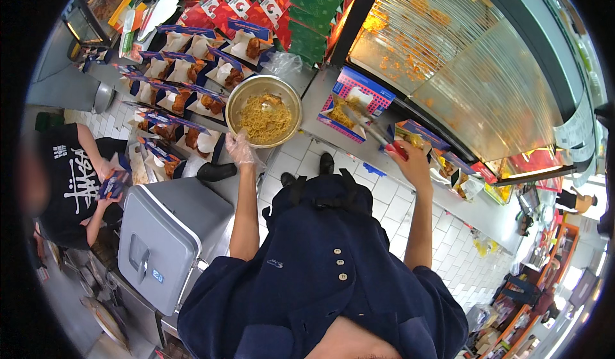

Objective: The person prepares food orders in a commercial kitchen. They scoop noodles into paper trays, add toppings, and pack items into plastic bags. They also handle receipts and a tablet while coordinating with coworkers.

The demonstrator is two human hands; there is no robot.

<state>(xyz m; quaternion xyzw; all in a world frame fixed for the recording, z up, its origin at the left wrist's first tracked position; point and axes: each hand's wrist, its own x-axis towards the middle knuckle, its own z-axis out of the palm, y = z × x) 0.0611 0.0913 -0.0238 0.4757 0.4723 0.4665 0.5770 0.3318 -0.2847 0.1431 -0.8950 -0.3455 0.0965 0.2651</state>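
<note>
My left hand (239,148), in a clear plastic glove, grips the near left rim of a steel mixing bowl (294,119). Inside the bowl lies a heap of yellow noodles (263,121). Metal tongs (373,131) with red handle grips are held in my right hand (412,162). Their tips reach into an open blue and pink cardboard box (367,83) on the counter, at the noodles (341,115) in it. A white item (359,96) sits behind these noodles. Whether the tongs pinch any noodles is blurred.
Several open blue boxes with fried chicken (180,100) crowd the left counter, before red boxes (230,3). A glass-fronted warming cabinet (447,61) borders the right counter. More filled boxes (418,135) stand beside my right hand. A grey lidded container (161,248) and a person (72,181) holding a box are left.
</note>
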